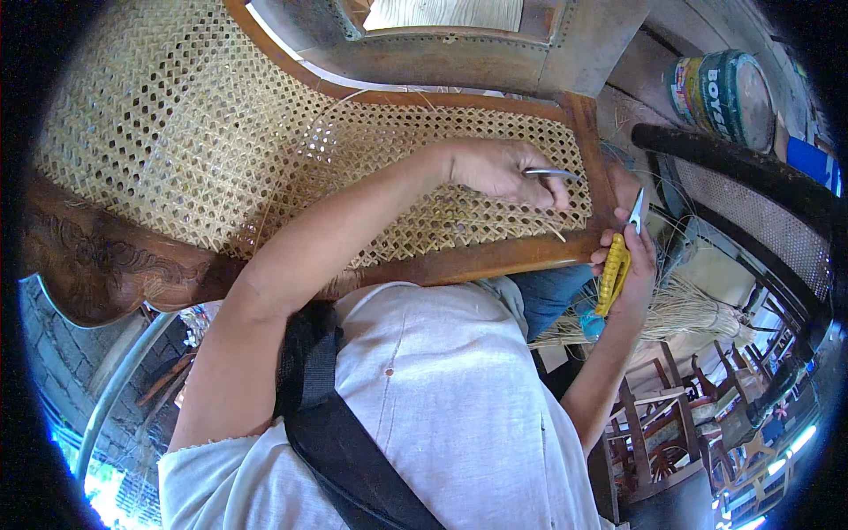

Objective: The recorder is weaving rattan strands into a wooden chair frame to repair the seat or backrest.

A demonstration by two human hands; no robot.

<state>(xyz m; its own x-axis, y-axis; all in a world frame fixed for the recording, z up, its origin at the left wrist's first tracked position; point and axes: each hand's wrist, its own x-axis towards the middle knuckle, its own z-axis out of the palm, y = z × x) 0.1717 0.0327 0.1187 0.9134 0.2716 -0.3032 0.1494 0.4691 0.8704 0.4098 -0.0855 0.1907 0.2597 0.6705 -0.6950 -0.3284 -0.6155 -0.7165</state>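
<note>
A cane-webbed seat or back panel (389,132) in a carved brown wooden frame (477,261) lies before me. Over its right part, my left hand (508,172) has its fingers curled on a slim, curved metal tool (552,173); its handle end is hidden by the hand. At the frame's right corner, my right hand (638,256) grips a yellow-handled tool (611,281) with a pointed silver tip facing up; whether it is pliers or scissors cannot be told. A loose cane strand (539,225) lies on the weave near my left hand.
A paint can (724,99) stands at the far right, behind a dark chair frame (742,168) with cane webbing. Bundled cane strands (689,309) lie right of my knee. Wooden furniture parts (662,424) crowd the lower right. A curved metal tube (119,389) rises at left.
</note>
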